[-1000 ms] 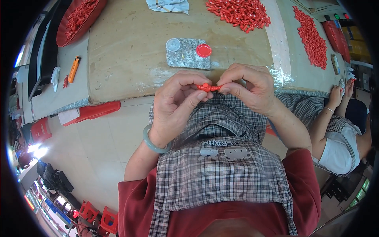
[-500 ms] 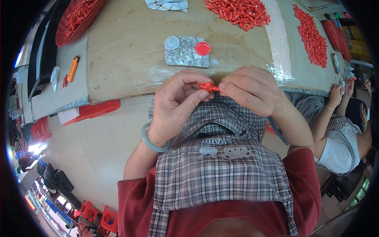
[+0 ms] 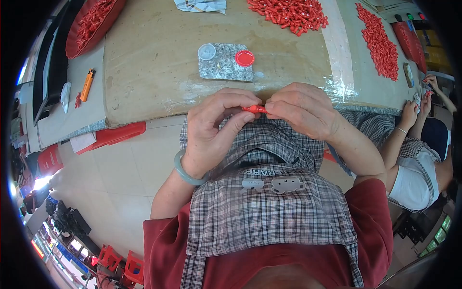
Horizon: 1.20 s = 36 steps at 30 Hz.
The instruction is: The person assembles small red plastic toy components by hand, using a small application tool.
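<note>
a brown-topped worktable (image 3: 159, 62) spreads ahead, its near edge bordered by a pale tiled floor (image 3: 110, 178). closest in is a plaid apron (image 3: 274, 226) over a dark red shirt, with two grey animal patches on its bib. above its lap, right by the table edge, a small glossy red piece (image 3: 255, 109) is held between both hands. the left hand (image 3: 215, 120), a pale green bangle (image 3: 186, 173) around its wrist, pinches one end between thumb and fingers; the right hand (image 3: 308, 111) has its fingertips closed on the other end, hiding much of it.

just beyond lies a speckled grey slab (image 3: 226, 62), with a whitish round dish (image 3: 207, 51) on its left and a red round dish (image 3: 244, 58) on its right. off to the left sits an orange tool (image 3: 87, 85). at the right, a co-worker in a white top (image 3: 413, 171) sits along the table. farther back are a crumpled checked cloth (image 3: 201, 6), a heap of red pieces (image 3: 291, 15), and, farther right, a second heap (image 3: 378, 43).
</note>
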Tool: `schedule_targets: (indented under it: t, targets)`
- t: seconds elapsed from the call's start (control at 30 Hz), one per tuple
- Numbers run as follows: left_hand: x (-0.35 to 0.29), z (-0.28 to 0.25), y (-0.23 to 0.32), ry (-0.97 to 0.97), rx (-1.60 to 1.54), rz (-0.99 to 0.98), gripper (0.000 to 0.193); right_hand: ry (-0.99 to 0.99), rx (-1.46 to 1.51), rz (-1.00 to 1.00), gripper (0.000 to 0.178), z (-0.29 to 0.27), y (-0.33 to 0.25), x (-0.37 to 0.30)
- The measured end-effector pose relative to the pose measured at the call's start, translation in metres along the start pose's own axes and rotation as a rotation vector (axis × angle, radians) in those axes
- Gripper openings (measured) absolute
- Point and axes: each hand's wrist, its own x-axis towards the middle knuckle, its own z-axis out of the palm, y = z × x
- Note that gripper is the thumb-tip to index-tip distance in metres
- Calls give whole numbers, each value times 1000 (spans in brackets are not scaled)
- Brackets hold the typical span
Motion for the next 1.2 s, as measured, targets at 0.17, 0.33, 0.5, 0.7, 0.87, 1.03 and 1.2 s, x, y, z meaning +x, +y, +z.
schedule_targets:
  t: [0.17, 0.33, 0.5, 0.7, 0.87, 1.03, 1.2]
  targets:
    - [-1, 0, -1, 10, 213, 113, 20, 50, 59, 97, 31, 7, -5, -4]
    - [0, 2, -2, 41, 246, 139, 20, 114, 76, 164, 24, 13, -7, -3]
    - [-1, 1, -4, 52, 262, 154, 19, 133, 107, 183, 25, 18, -7, -6]
    - [-1, 1, -6, 62, 265, 158, 18, 157, 136, 201, 22, 21, -7, -7]
    - [-4, 1, -7, 75, 238, 125, 18, 166, 164, 219, 20, 24, -7, -9]
    - [-3, 1, -10, 83, 225, 97, 18, 163, 160, 227, 21, 24, -5, -10]
    - [-3, 0, -9, 75, 236, 96, 19, 167, 164, 226, 21, 25, -5, -10]
